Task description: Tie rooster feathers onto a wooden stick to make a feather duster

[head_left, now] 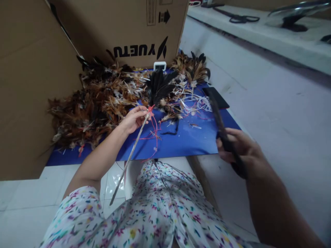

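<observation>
Two grips: left hand (133, 120), nine o'clock, fingers pinching stick (130, 155); right hand (243, 146), three o'clock, fingers curled around dark tool (223, 135).

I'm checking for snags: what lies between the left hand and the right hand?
The head view shows thin, loose red strings, a brown feather tuft, a thin black strand and pale scraps over the blue tabletop.

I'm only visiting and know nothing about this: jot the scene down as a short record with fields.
Left hand: holds the upper end of a stick, beside red string and black feathers
Right hand: holds a long dark tool, too blurred to identify
Work surface: blue
Pile on the left: brown feathers
Behind: cardboard with upside-down "YUETU"
Ledge: black-handled scissors
</observation>
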`<move>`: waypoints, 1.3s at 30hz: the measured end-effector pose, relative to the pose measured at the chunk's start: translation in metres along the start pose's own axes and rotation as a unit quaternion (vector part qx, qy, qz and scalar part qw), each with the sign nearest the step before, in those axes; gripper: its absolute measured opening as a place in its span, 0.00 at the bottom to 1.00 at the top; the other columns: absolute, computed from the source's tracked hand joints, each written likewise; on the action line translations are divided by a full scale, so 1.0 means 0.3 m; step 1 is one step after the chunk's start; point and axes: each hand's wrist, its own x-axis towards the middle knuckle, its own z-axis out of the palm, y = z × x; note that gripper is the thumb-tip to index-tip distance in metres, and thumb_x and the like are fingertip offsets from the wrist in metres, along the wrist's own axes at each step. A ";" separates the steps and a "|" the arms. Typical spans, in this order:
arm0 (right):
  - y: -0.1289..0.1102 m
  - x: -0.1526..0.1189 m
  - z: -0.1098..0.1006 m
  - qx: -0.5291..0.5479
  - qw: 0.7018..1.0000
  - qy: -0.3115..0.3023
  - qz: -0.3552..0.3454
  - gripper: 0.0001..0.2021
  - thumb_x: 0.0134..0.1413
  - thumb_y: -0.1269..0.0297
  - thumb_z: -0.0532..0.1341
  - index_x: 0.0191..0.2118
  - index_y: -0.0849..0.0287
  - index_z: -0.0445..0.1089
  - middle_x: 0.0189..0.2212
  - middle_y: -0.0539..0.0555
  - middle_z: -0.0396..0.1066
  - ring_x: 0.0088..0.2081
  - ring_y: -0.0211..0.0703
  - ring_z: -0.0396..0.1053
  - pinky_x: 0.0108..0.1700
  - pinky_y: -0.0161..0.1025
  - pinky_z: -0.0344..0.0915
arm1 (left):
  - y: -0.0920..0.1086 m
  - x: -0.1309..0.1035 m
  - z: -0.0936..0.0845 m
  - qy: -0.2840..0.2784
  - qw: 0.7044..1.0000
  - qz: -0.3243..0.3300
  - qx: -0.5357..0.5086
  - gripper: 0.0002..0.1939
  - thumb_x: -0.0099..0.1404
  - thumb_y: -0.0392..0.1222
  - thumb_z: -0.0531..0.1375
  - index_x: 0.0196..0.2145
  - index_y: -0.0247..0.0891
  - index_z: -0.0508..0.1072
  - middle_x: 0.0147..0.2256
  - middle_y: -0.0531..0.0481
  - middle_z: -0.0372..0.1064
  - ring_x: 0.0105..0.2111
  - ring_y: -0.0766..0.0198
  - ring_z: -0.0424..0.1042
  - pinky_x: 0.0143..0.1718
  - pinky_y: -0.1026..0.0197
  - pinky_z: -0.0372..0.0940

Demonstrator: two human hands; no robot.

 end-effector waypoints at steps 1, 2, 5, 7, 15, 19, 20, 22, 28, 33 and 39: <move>-0.001 0.018 0.029 -0.003 1.000 -0.018 0.002 0.29 0.39 0.52 0.73 0.51 0.44 0.68 0.30 0.48 0.71 0.26 0.39 0.69 0.24 0.35 0.65 | 0.002 -0.003 0.002 -0.004 1.000 0.000 -0.002 0.14 0.52 0.35 0.65 0.35 0.35 0.66 0.29 0.47 0.76 0.26 0.65 0.76 0.24 0.67 0.70; -0.004 0.035 0.054 -0.030 0.999 -0.024 -0.009 0.28 0.40 0.53 0.73 0.50 0.46 0.69 0.31 0.48 0.70 0.28 0.39 0.69 0.27 0.35 0.67 | 0.003 -0.005 0.004 -0.008 1.000 0.000 -0.004 0.14 0.52 0.35 0.65 0.35 0.35 0.66 0.30 0.46 0.76 0.26 0.65 0.76 0.24 0.67 0.70; -0.018 0.081 0.100 -0.194 0.977 -0.025 -0.081 0.25 0.44 0.54 0.72 0.49 0.52 0.70 0.31 0.50 0.69 0.29 0.39 0.67 0.31 0.37 0.67 | 0.003 -0.012 0.009 -0.030 0.999 -0.002 -0.013 0.13 0.54 0.35 0.65 0.36 0.35 0.66 0.30 0.46 0.76 0.26 0.66 0.76 0.24 0.68 0.70; -0.025 0.107 0.110 -0.294 0.945 -0.028 -0.141 0.24 0.48 0.55 0.69 0.51 0.54 0.68 0.33 0.52 0.69 0.30 0.41 0.67 0.32 0.38 0.67 | 0.003 -0.016 0.012 -0.043 0.999 -0.003 -0.021 0.12 0.55 0.34 0.64 0.37 0.34 0.66 0.30 0.45 0.76 0.26 0.67 0.75 0.23 0.69 0.69; -0.016 0.140 0.108 -0.485 0.834 -0.044 -0.261 0.27 0.55 0.52 0.63 0.56 0.63 0.64 0.36 0.59 0.69 0.34 0.48 0.69 0.37 0.42 0.67 | 0.017 -0.031 0.032 -0.033 0.999 -0.015 -0.037 0.08 0.58 0.31 0.60 0.36 0.34 0.66 0.30 0.45 0.76 0.25 0.68 0.75 0.22 0.71 0.68; -0.006 0.134 0.119 -0.557 0.787 -0.033 -0.262 0.24 0.56 0.52 0.61 0.53 0.63 0.67 0.34 0.59 0.69 0.36 0.51 0.68 0.38 0.43 0.65 | 0.017 -0.032 0.035 -0.021 0.999 -0.024 -0.040 0.08 0.59 0.30 0.60 0.37 0.34 0.66 0.31 0.44 0.76 0.24 0.68 0.75 0.22 0.71 0.68; -0.004 0.134 0.122 -0.572 0.773 -0.027 -0.272 0.23 0.57 0.53 0.61 0.53 0.63 0.68 0.34 0.59 0.69 0.36 0.51 0.68 0.38 0.43 0.64 | 0.017 -0.032 0.035 -0.021 0.999 -0.026 -0.040 0.07 0.59 0.31 0.60 0.37 0.33 0.67 0.31 0.44 0.76 0.24 0.68 0.75 0.22 0.71 0.68; -0.002 0.134 0.128 -0.592 0.747 -0.016 -0.301 0.22 0.58 0.55 0.60 0.53 0.63 0.68 0.33 0.58 0.68 0.35 0.51 0.67 0.39 0.43 0.63 | 0.016 -0.033 0.034 -0.022 0.998 -0.030 -0.043 0.07 0.59 0.31 0.60 0.37 0.33 0.67 0.31 0.44 0.76 0.25 0.68 0.75 0.22 0.72 0.68; -0.001 0.138 0.144 -0.616 0.704 -0.001 -0.354 0.20 0.58 0.57 0.60 0.51 0.64 0.70 0.29 0.56 0.67 0.33 0.49 0.64 0.38 0.42 0.59 | 0.015 -0.036 0.043 -0.018 0.998 -0.042 -0.049 0.07 0.60 0.29 0.59 0.37 0.33 0.67 0.30 0.45 0.76 0.25 0.68 0.74 0.23 0.71 0.69; 0.002 0.142 0.154 -0.621 0.692 0.013 -0.368 0.19 0.58 0.57 0.60 0.51 0.63 0.70 0.30 0.57 0.67 0.34 0.48 0.63 0.38 0.42 0.58 | 0.011 -0.038 0.048 -0.018 0.997 -0.048 -0.050 0.07 0.60 0.29 0.59 0.37 0.33 0.67 0.28 0.47 0.74 0.23 0.68 0.74 0.21 0.72 0.68; -0.001 0.144 0.166 -0.621 0.694 0.021 -0.362 0.19 0.59 0.58 0.59 0.52 0.61 0.69 0.31 0.57 0.68 0.35 0.49 0.63 0.39 0.43 0.58 | -0.002 -0.030 0.039 -0.031 0.997 -0.045 -0.057 0.07 0.59 0.29 0.60 0.37 0.33 0.67 0.29 0.46 0.74 0.25 0.67 0.75 0.21 0.71 0.70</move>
